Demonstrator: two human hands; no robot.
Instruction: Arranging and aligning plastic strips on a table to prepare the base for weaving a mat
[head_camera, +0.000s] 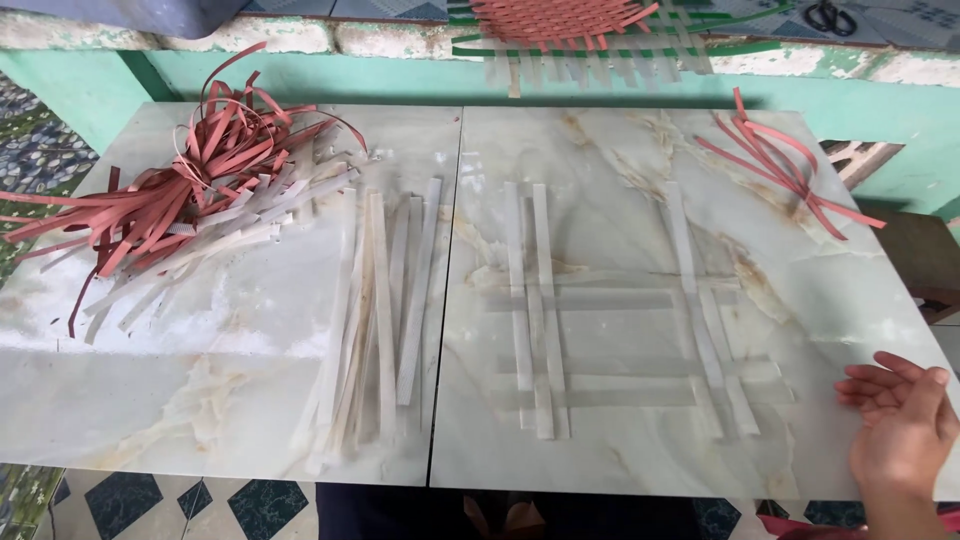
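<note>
Your right hand (900, 425) enters at the lower right corner, palm turned up and fingers (868, 385) spread loosely open, holding nothing. Your wrist and forearm are cut off by the bottom edge. Your left hand is out of view.

Just left of your fingertips, and apart from them, lies a lattice (620, 340) of pale strips, flat on the marble-patterned counter (600, 180). Upright strips cross level ones, but the strips nearly match the stone in colour, so you cannot tell which pass over and which under.

Further left, across the seam between the two slabs, a loose bundle of pale strips (375, 320) lies lengthwise. At the far left corner sits a tangled heap of red strips (190, 170), with more pale ones poking out beneath; how many are buried is unclear. A small bunch of red strips (780, 165) rests at the far right corner.

On the ledge beyond, a woven mat (570, 30) of red and green is cut off by the top edge, and scissors (828, 15) beside it are barely visible.
</note>
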